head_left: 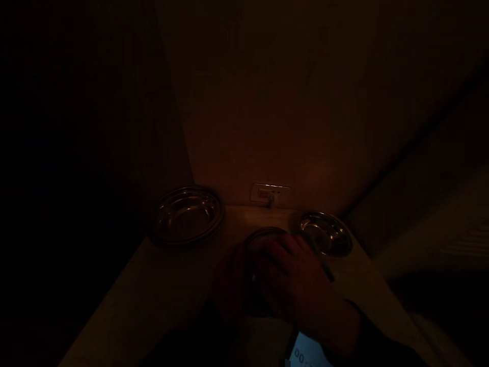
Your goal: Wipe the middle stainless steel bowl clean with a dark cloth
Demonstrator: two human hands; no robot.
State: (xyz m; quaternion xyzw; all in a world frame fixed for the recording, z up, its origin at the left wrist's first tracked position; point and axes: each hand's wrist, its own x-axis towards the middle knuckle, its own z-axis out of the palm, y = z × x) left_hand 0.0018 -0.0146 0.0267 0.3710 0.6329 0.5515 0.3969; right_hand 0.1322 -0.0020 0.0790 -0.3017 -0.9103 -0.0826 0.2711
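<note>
In very dim light, my right hand point(292, 270) bends over a dark round dish point(265, 231) in the middle of the table. Its fingers are curled and pressed together, and whatever they hold is lost in shadow. At the dish's left side is my left hand point(230, 283), close to the right one, its fingers also curled in. What lies between the two hands is too dark to make out. A thin dark stick-like thing point(327, 272) shows just beyond my right hand.
A large oval metal dish point(183, 242) stands at the back left, a smaller metal bowl point(324, 237) at the back right. Behind them, a wall socket point(271, 193) has a plug in it. A lit phone screen point(307, 351) with timer digits lies under my right wrist.
</note>
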